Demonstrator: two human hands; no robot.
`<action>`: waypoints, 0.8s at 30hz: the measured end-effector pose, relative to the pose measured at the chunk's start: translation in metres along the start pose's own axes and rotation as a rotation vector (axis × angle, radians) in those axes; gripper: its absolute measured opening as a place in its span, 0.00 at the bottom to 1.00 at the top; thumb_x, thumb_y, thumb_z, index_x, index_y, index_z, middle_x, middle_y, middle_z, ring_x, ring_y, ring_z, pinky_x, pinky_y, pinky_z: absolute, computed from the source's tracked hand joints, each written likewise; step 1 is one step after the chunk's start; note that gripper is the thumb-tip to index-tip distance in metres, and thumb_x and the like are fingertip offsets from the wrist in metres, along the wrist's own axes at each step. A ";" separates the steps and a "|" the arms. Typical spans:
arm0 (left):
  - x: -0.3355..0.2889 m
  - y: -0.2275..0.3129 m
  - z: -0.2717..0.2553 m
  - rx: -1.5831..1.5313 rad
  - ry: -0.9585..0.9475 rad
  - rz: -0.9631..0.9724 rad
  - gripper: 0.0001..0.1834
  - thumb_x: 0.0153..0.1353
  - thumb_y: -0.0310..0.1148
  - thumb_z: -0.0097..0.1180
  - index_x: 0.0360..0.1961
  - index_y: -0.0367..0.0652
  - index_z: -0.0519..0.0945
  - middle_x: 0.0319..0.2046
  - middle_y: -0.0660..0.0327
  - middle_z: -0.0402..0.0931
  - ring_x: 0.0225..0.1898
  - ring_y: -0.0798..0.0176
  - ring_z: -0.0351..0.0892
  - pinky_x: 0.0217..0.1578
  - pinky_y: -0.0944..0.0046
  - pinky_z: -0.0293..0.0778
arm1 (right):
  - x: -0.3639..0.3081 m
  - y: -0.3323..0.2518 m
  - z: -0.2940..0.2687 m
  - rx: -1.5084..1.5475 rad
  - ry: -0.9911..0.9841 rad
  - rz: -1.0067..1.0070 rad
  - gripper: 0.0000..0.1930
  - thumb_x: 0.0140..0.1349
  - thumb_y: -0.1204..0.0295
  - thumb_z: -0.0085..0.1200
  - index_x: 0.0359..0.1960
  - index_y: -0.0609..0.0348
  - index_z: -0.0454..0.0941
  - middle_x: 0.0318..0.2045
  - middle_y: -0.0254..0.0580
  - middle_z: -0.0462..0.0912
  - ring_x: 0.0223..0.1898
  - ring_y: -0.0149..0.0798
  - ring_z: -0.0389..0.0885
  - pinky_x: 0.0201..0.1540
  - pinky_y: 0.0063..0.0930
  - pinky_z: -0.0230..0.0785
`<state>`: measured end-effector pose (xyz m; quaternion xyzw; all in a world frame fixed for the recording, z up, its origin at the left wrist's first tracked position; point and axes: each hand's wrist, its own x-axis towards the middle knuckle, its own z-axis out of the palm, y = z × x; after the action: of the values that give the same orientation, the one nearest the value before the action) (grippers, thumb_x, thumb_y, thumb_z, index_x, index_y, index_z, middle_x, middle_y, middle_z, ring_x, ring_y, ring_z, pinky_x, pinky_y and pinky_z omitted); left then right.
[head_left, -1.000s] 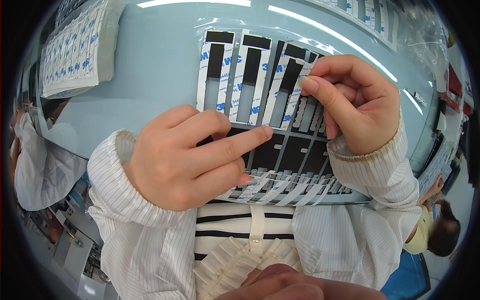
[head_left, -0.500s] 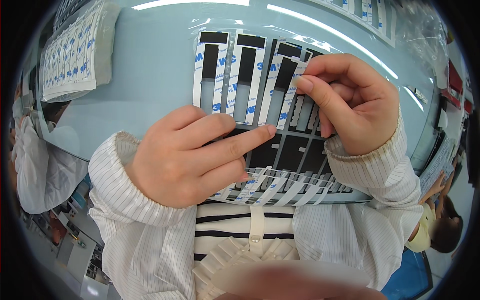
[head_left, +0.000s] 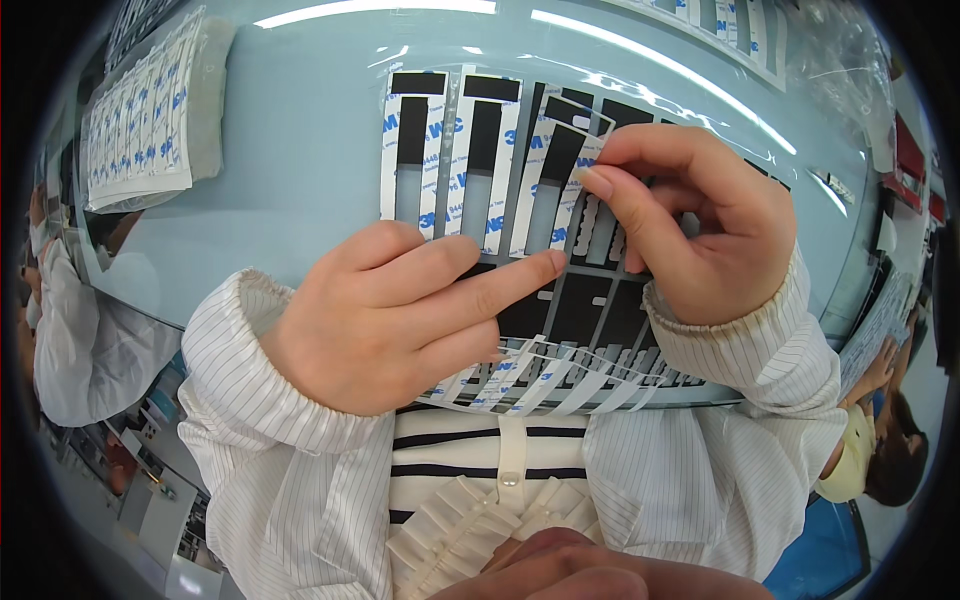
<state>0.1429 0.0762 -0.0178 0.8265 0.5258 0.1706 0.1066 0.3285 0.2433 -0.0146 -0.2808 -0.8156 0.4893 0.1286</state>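
Observation:
My right hand point(head_left: 715, 220) pinches the upper right corner of a white double-sided tape frame point(head_left: 524, 200) with blue print, between thumb and forefinger. The frame's top lifts and bends; its lower end lies over a black rectangular part. My left hand point(head_left: 385, 325) is spread flat, palm down, one finger stretched so that its tip rests at the frame's lower right end. To the left, two similar tape frames, one at the far left point(head_left: 389, 165) and one in the middle point(head_left: 454, 190), lie over black parts. The left hand partly covers their lower ends.
Black parts point(head_left: 575, 305) lie in rows beneath and beside the hands. A clear sheet with striped tape pieces point(head_left: 505, 385) lies at the near table edge. A bagged stack of tape sheets point(head_left: 140, 125) sits far left. Clear plastic point(head_left: 835, 60) lies far right; a person point(head_left: 890, 460) is beyond.
My right hand has moved slightly down and left, and the tape frame's upper end has shifted and bent more. The left hand has moved only slightly, its fingertip still at the lower end.

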 end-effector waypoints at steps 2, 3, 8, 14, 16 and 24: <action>0.000 0.001 -0.001 -0.010 -0.011 -0.009 0.18 0.59 0.40 0.58 0.20 0.48 0.64 0.58 0.67 0.80 0.37 0.62 0.71 0.36 0.64 0.68 | 0.000 0.000 -0.003 -0.055 0.012 -0.046 0.07 0.61 0.83 0.63 0.41 0.67 0.82 0.34 0.38 0.85 0.20 0.18 0.73 0.20 0.10 0.62; 0.000 0.002 -0.002 -0.009 -0.011 -0.008 0.18 0.59 0.40 0.58 0.20 0.48 0.64 0.58 0.67 0.80 0.37 0.62 0.71 0.36 0.64 0.68 | 0.004 0.002 -0.006 -0.142 0.024 -0.174 0.07 0.59 0.82 0.65 0.39 0.66 0.83 0.34 0.37 0.84 0.21 0.18 0.73 0.21 0.11 0.60; 0.002 0.001 -0.004 -0.023 -0.007 -0.010 0.17 0.58 0.40 0.59 0.21 0.47 0.65 0.58 0.66 0.80 0.37 0.62 0.71 0.36 0.64 0.67 | 0.014 0.012 -0.005 -0.210 0.075 -0.306 0.08 0.53 0.82 0.69 0.35 0.63 0.84 0.31 0.34 0.81 0.23 0.20 0.70 0.22 0.13 0.56; 0.003 0.001 -0.004 -0.052 0.014 -0.019 0.17 0.57 0.39 0.59 0.21 0.47 0.64 0.58 0.65 0.80 0.36 0.61 0.71 0.35 0.64 0.66 | 0.018 0.014 -0.006 -0.208 0.069 -0.278 0.07 0.54 0.80 0.69 0.34 0.61 0.85 0.30 0.32 0.80 0.23 0.20 0.69 0.23 0.14 0.56; 0.004 0.000 -0.003 -0.056 0.016 -0.018 0.17 0.57 0.39 0.60 0.21 0.47 0.64 0.58 0.64 0.81 0.36 0.61 0.71 0.35 0.64 0.66 | 0.018 0.013 -0.005 -0.214 0.065 -0.261 0.06 0.55 0.79 0.68 0.34 0.61 0.85 0.30 0.32 0.80 0.22 0.20 0.68 0.23 0.14 0.56; 0.003 0.001 -0.003 -0.061 0.021 -0.012 0.15 0.53 0.37 0.60 0.21 0.47 0.66 0.58 0.64 0.81 0.36 0.60 0.71 0.34 0.64 0.66 | 0.018 0.015 -0.003 -0.213 0.078 -0.269 0.06 0.55 0.79 0.68 0.34 0.60 0.86 0.29 0.31 0.80 0.22 0.20 0.67 0.23 0.14 0.56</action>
<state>0.1437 0.0790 -0.0144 0.8180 0.5262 0.1944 0.1273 0.3205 0.2612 -0.0276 -0.2000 -0.8875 0.3672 0.1939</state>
